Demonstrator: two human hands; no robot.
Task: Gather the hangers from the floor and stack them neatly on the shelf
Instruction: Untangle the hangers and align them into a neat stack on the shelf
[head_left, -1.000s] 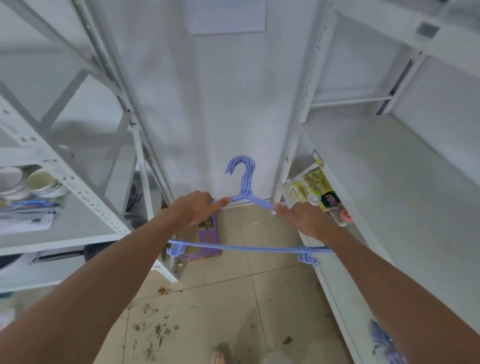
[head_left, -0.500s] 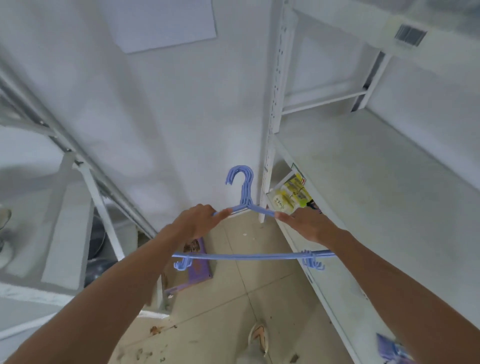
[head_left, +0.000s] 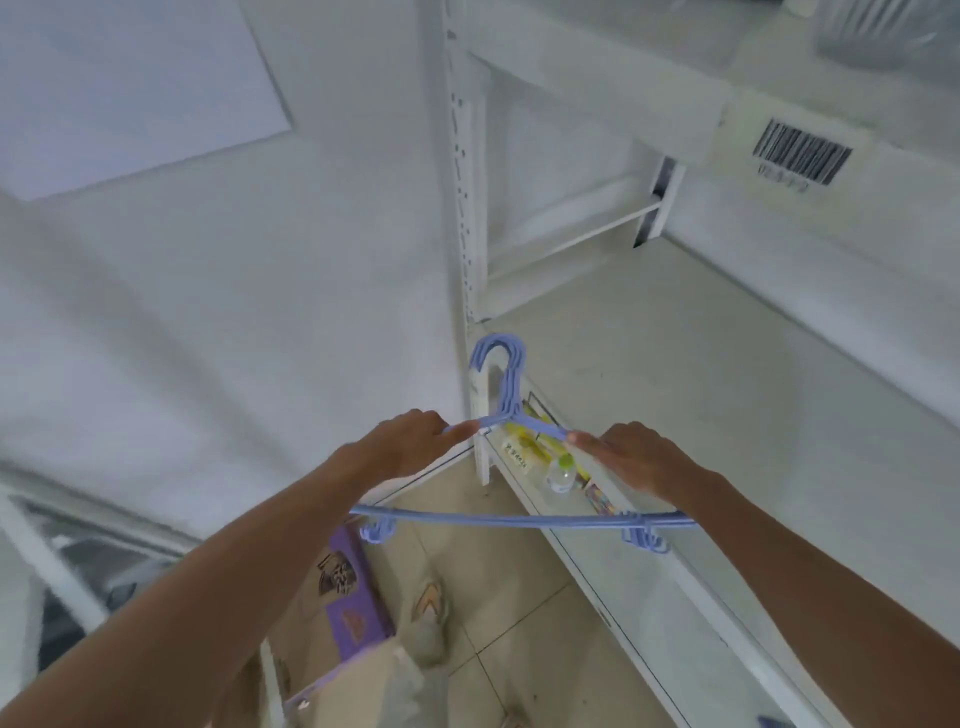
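Note:
A bunch of several blue plastic hangers (head_left: 506, 384) is held flat in the air between both hands, hooks pointing away from me. My left hand (head_left: 402, 441) grips the left shoulder of the bunch. My right hand (head_left: 631, 457) grips the right shoulder. The bottom bars (head_left: 519, 519) run under both forearms. The bunch hovers at the near-left corner of the wide white shelf (head_left: 727, 374) on my right, its hooks just in front of the shelf's upright post (head_left: 465, 208).
A lower shelf level holds yellow packets and a small bottle (head_left: 558, 475). A purple box (head_left: 348, 592) and my foot (head_left: 428, 618) are on the tiled floor. A barcode label (head_left: 800, 156) sits on the upper shelf edge. White wall to the left.
My view has swung right and upward toward the right shelf. Both hands keep their grip, and the hangers have come closer to the shelf corner.

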